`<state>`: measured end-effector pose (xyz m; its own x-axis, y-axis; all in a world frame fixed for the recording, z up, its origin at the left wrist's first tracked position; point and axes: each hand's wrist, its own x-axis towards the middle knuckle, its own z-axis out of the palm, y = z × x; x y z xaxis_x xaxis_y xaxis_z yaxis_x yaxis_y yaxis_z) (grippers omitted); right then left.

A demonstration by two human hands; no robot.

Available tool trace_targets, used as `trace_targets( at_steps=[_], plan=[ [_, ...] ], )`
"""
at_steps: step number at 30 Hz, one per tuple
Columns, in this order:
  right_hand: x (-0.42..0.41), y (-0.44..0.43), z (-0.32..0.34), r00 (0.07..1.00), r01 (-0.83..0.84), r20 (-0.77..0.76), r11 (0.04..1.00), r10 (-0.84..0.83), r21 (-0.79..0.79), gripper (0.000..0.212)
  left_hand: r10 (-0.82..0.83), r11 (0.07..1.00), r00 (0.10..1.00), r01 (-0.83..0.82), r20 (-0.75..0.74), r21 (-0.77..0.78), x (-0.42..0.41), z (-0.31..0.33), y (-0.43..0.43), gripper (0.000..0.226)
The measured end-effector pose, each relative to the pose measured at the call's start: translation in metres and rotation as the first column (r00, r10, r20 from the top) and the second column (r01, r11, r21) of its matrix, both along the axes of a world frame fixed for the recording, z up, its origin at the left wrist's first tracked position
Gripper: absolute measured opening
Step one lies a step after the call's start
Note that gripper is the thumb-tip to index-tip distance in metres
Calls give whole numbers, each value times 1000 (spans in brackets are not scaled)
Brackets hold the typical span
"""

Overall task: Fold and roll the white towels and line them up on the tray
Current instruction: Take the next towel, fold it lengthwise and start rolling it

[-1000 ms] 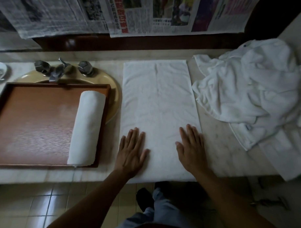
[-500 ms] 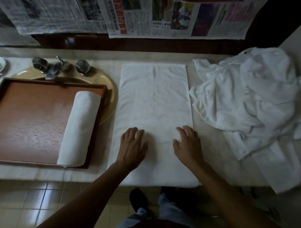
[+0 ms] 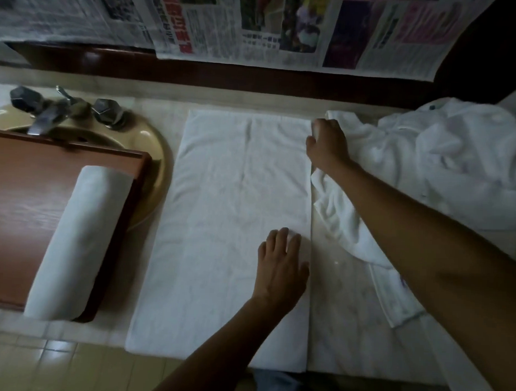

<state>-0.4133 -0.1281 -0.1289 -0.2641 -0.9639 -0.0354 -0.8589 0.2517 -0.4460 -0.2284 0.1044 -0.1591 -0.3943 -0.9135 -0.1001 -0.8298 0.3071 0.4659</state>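
I log a long white folded rectangular towel (image 3: 236, 209) lying flat in the middle of the pale marble countertop (image 3: 343, 315), with its near short edge at the countertop's front edge and its far short edge close to the back edge. Left hand (image 3: 280, 269): palm down, fingers straight, pressing on the towel just inside its right long edge, in the near half. Right hand (image 3: 327, 145): at the towel's far right corner, fingers curled over that corner, gripping the cloth as far as I can read it. Toward the countertop's left end, a brown rectangular wooden tray (image 3: 26, 187) sits over a beige oval sink basin (image 3: 153, 150). One white rolled cylindrical towel (image 3: 77, 238) lies along the tray's right edge. A loose heap of crumpled white towels (image 3: 445, 166) fills the right end, and the right forearm crosses its near fringe. A grey metal tap (image 3: 49, 109) stands behind the tray. Printed newspaper sheets (image 3: 257, 25) hang above the back edge.
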Motion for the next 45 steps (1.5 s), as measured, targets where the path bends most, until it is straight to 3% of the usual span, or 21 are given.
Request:
trace_targets(
  at_steps=[6,10,12,15,18,20,22,27,30,36,39,41,45],
  plan=[
    [-16,-55,-15,999,-36,-20,989,40,141,54,14,1000,992,-13,123,-9,-26,-8,1,52],
    [-13,-65,-16,999,20,-48,984,-12,176,45,16,999,991,-11,135,-41,-36,-7,-3,44],
    [-13,-70,-8,997,69,20,978,-75,196,44,18,999,991,-11,130,-51,-40,-5,-6,42],
    [-23,-83,8,943,163,253,964,-214,209,50,22,999,990,-19,142,-26,-43,0,-9,44],
    [-33,-86,22,927,153,321,976,-196,156,31,-8,1000,989,9,145,-5,-49,3,-9,33],
    [-32,-83,31,914,141,366,983,-174,116,18,-1,999,998,-1,57,32,-53,9,-8,12],
    [-28,-79,37,872,132,463,988,-156,84,18,69,985,992,-51,-107,164,-52,24,-11,3],
    [-5,-74,54,724,-8,689,999,-25,45,17,339,914,842,-188,-420,360,0,66,-23,10],
    [19,-82,60,740,-79,672,997,45,20,27,447,859,760,-218,-472,463,47,84,-35,19],
    [86,-104,54,810,-165,545,976,216,-142,14,722,647,495,-233,-484,726,131,88,-53,16],
    [122,-120,41,857,-212,447,966,257,-148,13,788,574,413,-227,-456,787,162,84,-61,18],
    [145,-129,30,886,-208,404,973,229,-96,21,798,559,407,-229,-443,797,180,79,-63,19],
    [183,-143,-1,936,-171,309,985,168,-17,22,780,575,494,-325,-384,750,203,55,-63,14]
  ],
)
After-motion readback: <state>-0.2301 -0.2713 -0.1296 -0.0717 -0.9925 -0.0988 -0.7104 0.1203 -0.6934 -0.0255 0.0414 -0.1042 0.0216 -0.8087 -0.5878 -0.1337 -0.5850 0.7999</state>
